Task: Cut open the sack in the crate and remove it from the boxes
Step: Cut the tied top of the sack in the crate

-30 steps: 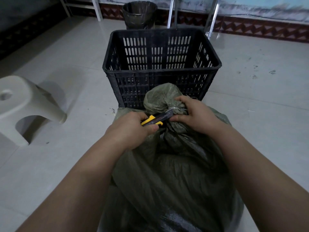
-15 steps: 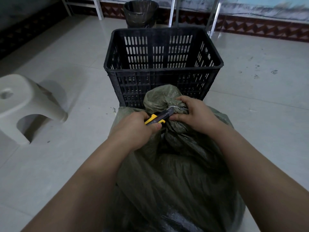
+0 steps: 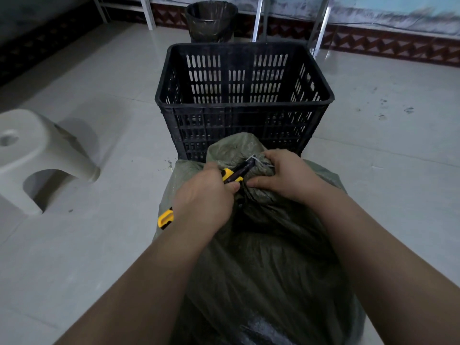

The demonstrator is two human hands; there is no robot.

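Found green woven sack (image 3: 261, 257) at near centre, full and upright, gathered at the top into a bunched, tied neck. Cannot tell what carries its base: cut off by the near frame edge.

Noted black slotted crate (image 3: 244, 120) directly beyond the sack, standing on the pale tiled floor (image 3: 99, 245). Sack lies outside this crate, with its neck overlapping the crate's near wall in view. Cannot tell whether the two are in contact.

Recorded left hand (image 3: 204, 197) at the left of the neck, grip closed round a yellow and black knife (image 3: 235, 173). Yellow butt end sticks out at the heel of the hand, near left. Front end points far and right and reaches the tied part of the neck. Blade too small to make out.

Recorded right hand (image 3: 286, 178) at the right of the neck, grip closed on the bunched sack cloth. Fingers curled over the top, thumb lying leftward, just beside the left thumb.

Also noted:
- White plastic stool (image 3: 42, 150) at left, well apart from the sack.
- Dark bucket (image 3: 211, 21) beyond the crate, by the far wall.
- Metal legs (image 3: 258, 18) just right of the bucket.
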